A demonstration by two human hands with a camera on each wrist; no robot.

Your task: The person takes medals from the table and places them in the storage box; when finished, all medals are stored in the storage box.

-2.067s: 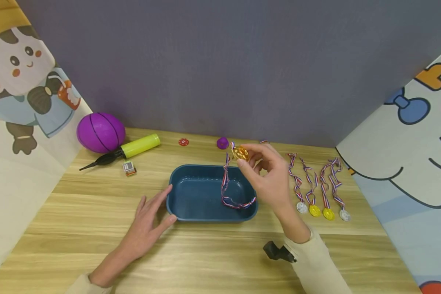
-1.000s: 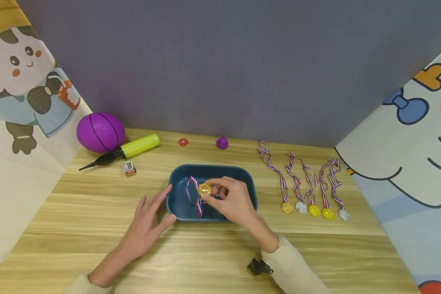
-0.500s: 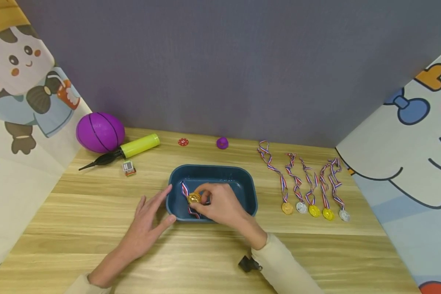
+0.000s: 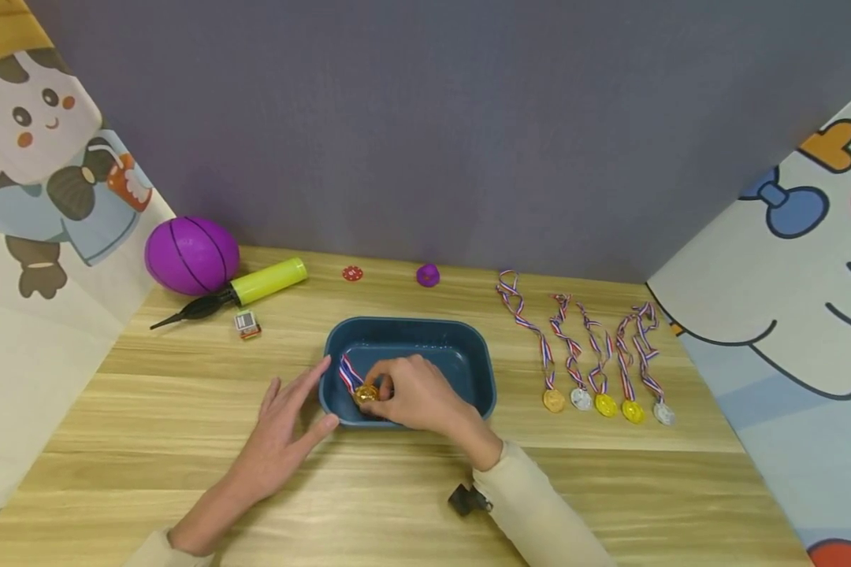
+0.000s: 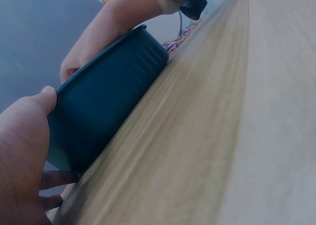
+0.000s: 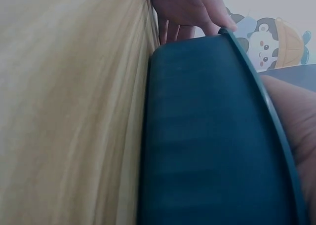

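A gold medal [image 4: 365, 396] on a red, white and blue ribbon [image 4: 349, 373] is low in the left part of a dark blue tray [image 4: 468, 358]. My right hand [image 4: 424, 400] reaches over the tray's front rim and pinches the medal between thumb and fingertips. The front wall hides those fingertips in the right wrist view. At the tray's left end, my left hand [image 4: 278, 441] touches the rim with spread, fairly straight fingers. In the left wrist view its thumb [image 5: 48, 97] lies against the tray's rim.
Right of the tray, several medals lie in a row with ribbons stretched back, including a bronze-toned medal [image 4: 554, 401] and a silver medal [image 4: 663, 413]. Along the back stand a purple ball [image 4: 192, 256], a yellow pump [image 4: 268, 282], a red chip [image 4: 352, 273] and a purple object [image 4: 428, 275].
My right hand has carried the gold medal from above the tray's right side leftward and down into its left part, the ribbon going in too. My left hand has stayed at the rim.
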